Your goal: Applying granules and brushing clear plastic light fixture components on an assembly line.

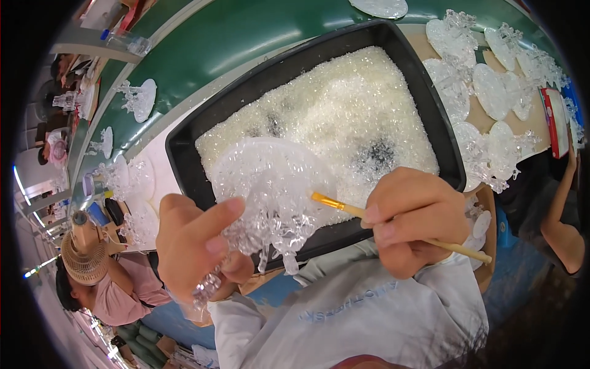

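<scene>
My left hand (196, 240) is closed round the clear stem of a transparent ornament (270, 166). The ornament has a round frosted disc and glassy, branching pieces hanging below it, and is held tilted over the near side of a black tray (419, 101). Pinched in my right hand (418, 221) is a thin paintbrush (461, 248) with a pale wooden handle. Its orange bristles lie at the right edge of the disc; whether they touch it I cannot tell. Clear, glittering granules (344, 92) fill the tray, with dark patches of its bottom showing.
Similar clear ornaments (491, 92) crowd a brown board at the right. More stand at the left, one ornament (144, 99) on the green table (246, 31). A person (117, 289) sits at the left behind a small fan (83, 252). Another person's arm (559, 221) shows at the right.
</scene>
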The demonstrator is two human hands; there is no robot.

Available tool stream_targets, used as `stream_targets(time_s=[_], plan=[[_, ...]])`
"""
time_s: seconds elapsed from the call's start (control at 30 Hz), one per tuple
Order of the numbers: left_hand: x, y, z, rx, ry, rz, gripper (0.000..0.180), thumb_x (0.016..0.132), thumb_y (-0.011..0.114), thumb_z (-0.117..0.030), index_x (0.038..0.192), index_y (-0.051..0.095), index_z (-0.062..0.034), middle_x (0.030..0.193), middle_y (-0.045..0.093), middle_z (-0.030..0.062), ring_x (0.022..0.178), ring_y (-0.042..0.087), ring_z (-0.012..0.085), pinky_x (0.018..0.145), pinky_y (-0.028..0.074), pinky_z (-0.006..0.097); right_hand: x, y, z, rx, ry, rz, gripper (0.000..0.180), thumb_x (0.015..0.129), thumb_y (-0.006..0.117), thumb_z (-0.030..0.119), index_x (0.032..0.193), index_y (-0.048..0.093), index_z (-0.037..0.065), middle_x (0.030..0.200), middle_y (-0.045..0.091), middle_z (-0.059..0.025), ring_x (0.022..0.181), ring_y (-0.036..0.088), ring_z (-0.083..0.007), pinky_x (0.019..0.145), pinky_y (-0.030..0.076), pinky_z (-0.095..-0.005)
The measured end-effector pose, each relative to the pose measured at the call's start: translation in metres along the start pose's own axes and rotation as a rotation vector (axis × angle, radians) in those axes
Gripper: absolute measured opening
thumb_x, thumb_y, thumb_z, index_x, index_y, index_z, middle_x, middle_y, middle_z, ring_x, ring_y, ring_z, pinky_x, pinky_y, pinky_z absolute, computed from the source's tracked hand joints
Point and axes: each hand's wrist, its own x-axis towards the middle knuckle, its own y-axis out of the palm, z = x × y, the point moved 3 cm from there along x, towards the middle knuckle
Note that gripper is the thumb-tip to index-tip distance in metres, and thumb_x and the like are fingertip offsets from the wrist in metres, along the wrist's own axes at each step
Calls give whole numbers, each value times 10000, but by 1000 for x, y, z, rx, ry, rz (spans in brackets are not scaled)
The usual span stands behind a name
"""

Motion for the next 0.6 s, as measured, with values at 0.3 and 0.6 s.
stream_targets(time_s=[0.3, 0.6], plan=[[-6, 1, -6, -97, 294, -72, 272, 859, 679, -149, 1025, 501, -29, 909, 707, 222, 509, 436, 170, 454, 307, 309, -4, 2, -2, 50, -77, 3, 186, 636, 641, -72, 818, 633, -34, 797, 644, -187, 552, 604, -241, 472, 506, -293], [-11, 7, -4, -82, 474, -53, 281, 916, 598, -222, 1057, 455, -25, 828, 683, 253, 509, 472, 183, 431, 284, 312, 0, 5, -4, 91, -37, 61, 173, 620, 682, -72, 791, 650, -75, 776, 642, -203, 561, 618, -274, 475, 510, -314]])
